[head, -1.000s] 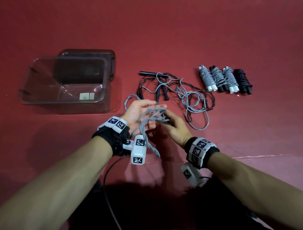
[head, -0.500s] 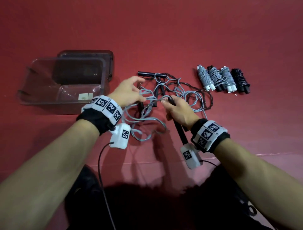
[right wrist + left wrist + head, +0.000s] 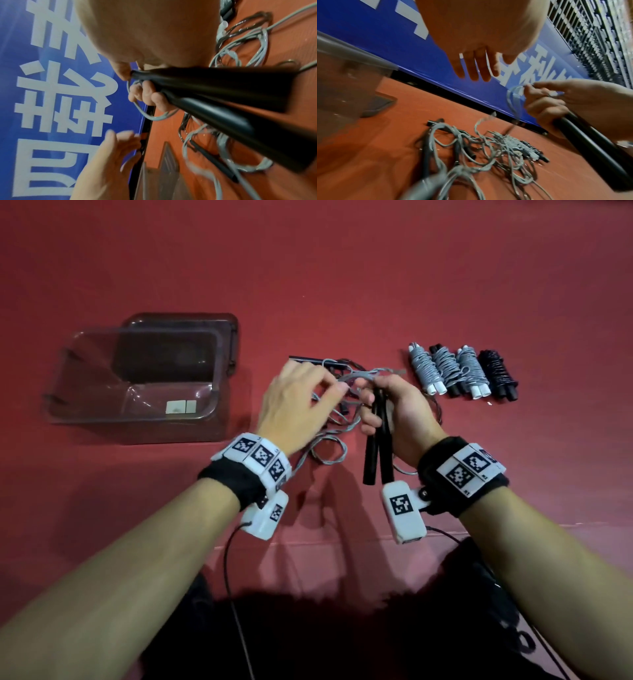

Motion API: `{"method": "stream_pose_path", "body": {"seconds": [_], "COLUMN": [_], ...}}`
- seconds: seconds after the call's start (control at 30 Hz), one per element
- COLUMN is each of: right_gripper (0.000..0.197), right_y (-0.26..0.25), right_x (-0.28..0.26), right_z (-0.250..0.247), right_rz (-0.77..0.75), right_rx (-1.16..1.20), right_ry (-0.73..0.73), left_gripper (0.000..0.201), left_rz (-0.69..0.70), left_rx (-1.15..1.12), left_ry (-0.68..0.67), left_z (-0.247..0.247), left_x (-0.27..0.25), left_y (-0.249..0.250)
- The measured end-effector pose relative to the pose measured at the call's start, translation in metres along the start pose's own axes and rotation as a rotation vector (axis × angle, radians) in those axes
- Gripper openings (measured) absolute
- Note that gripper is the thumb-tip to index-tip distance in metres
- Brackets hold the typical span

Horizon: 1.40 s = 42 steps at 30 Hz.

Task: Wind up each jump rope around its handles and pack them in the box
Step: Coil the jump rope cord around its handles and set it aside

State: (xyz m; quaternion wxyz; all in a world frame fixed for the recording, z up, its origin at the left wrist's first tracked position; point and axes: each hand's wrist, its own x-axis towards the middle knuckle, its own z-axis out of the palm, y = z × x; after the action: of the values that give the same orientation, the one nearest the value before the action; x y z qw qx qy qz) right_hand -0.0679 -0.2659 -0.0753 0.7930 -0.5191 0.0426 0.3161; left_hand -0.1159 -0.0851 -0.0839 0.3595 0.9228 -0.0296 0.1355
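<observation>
My right hand grips two black handles side by side, their free ends pointing down toward me; the same pair fills the right wrist view. A grey rope loops off their top over my right thumb. My left hand hovers just left of that loop; its fingers are fairly straight, with a blurred strand running past them. Loose grey and dark rope lies tangled on the red floor under both hands. The clear box stands open at the left.
Several wound rope bundles, grey and black, lie in a row at the right. Another black handle lies beyond my left hand. The box's lid lies behind it. A blue banner runs along the floor's far edge.
My right hand now holds two handles together instead of one. My left hand has left the tangle and moved over to the rope loop at the handles' top.
</observation>
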Motion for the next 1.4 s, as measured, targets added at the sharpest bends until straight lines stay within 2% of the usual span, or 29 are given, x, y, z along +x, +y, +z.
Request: {"method": "stream_pose_path", "body": {"seconds": [0.1,0.13,0.2,0.23,0.3,0.33,0.37,0.4,0.43,0.47,0.5,0.57,0.6,0.67,0.73,0.77,0.83,0.93,1.0,1.1,1.17,1.23,1.3,1.37,1.4], "right_gripper": [0.029,0.03,0.032,0.031,0.026,0.025,0.024,0.024,0.025,0.025,0.025,0.023,0.022,0.022,0.02,0.019,0.018,0.018,0.018,0.018,0.018,0.016,0.016,0.018,0.026], "right_y": [-0.008,-0.012,-0.021,-0.024,-0.028,-0.028,-0.027,-0.024,-0.021,-0.015,-0.01,0.0,0.003,0.006,0.008,0.008,0.008,0.008,0.007,0.004,0.001,-0.002,-0.004,-0.004,-0.003], "right_x": [-0.006,-0.009,-0.014,-0.015,-0.016,-0.015,-0.015,-0.014,-0.014,-0.012,-0.011,-0.011,-0.011,-0.013,-0.011,-0.01,-0.011,-0.013,-0.014,-0.012,-0.012,-0.013,-0.014,-0.012,-0.011], "right_z": [0.008,0.011,0.018,0.021,0.024,0.025,0.027,0.029,0.031,0.032,0.033,0.036,0.037,0.038,0.033,0.03,0.026,0.025,0.026,0.026,0.024,0.022,0.023,0.023,0.021], "right_rz": [-0.001,0.002,-0.005,-0.036,-0.126,-0.156,-0.169,-0.172,-0.17,-0.17,-0.175,-0.187,-0.188,-0.186,-0.207,-0.225,-0.245,-0.26,-0.228,-0.125,-0.119,-0.141,-0.156,-0.176,-0.195], "right_rx": [-0.101,-0.127,-0.132,-0.119,-0.065,-0.032,-0.006,0.013,0.039,0.069,0.087,0.025,-0.027,-0.112,-0.225,-0.296,-0.397,-0.396,-0.353,-0.302,-0.273,-0.254,-0.264,-0.365,-0.46], "right_ry": [-0.081,-0.097,-0.108,-0.122,-0.131,-0.108,-0.069,-0.023,0.016,0.042,0.056,0.079,0.091,0.11,0.143,0.167,0.207,0.257,0.275,0.274,0.332,0.376,0.374,0.418,0.462], "left_gripper": [0.052,0.059,0.064,0.059,0.04,0.037,0.04,0.049,0.062,0.074,0.08,0.081,0.075,0.051,0.026,0.024,0.035,0.067,0.067,0.069,0.072,0.064,0.038,0.013,0.01], "left_rz": [-0.167,-0.198,-0.183,-0.177,-0.238,-0.289,-0.344,-0.414,-0.497,-0.528,-0.497,-0.433,-0.434,-0.473,-0.537,-0.575,-0.615,-0.595,-0.553,-0.496,-0.461,-0.389,-0.27,-0.231,-0.24], "left_rx": [-0.388,-0.455,-0.402,-0.303,-0.099,-0.06,-0.107,-0.273,-0.452,-0.517,-0.485,-0.425,-0.478,-0.605,-0.61,-0.574,-0.515,-0.241,-0.169,-0.117,-0.137,-0.164,-0.177,-0.329,-0.389], "left_ry": [-0.14,-0.176,-0.191,-0.147,0.108,0.233,0.268,0.188,0.033,-0.134,-0.274,-0.434,-0.455,-0.453,-0.413,-0.396,-0.393,-0.378,-0.356,-0.253,-0.221,-0.238,-0.334,-0.429,-0.451], "left_z": [0.006,0.007,0.009,0.01,0.007,0.002,-0.002,-0.005,-0.006,-0.004,-0.002,0.007,0.01,0.016,0.012,0.009,0.003,-0.008,-0.013,-0.016,-0.015,-0.013,-0.015,-0.02,-0.023], "left_x": [-0.004,-0.004,-0.004,-0.004,-0.002,0.0,0.003,0.007,0.009,0.01,0.008,0.0,-0.003,-0.007,-0.007,-0.006,-0.003,0.006,0.008,0.006,0.002,-0.003,-0.006,-0.006,-0.005], "left_y": [0.009,0.008,0.007,0.006,0.002,0.001,0.0,0.004,0.01,0.013,0.017,0.02,0.02,0.018,0.02,0.019,0.017,0.015,0.017,0.021,0.021,0.02,0.021,0.025,0.025]}}
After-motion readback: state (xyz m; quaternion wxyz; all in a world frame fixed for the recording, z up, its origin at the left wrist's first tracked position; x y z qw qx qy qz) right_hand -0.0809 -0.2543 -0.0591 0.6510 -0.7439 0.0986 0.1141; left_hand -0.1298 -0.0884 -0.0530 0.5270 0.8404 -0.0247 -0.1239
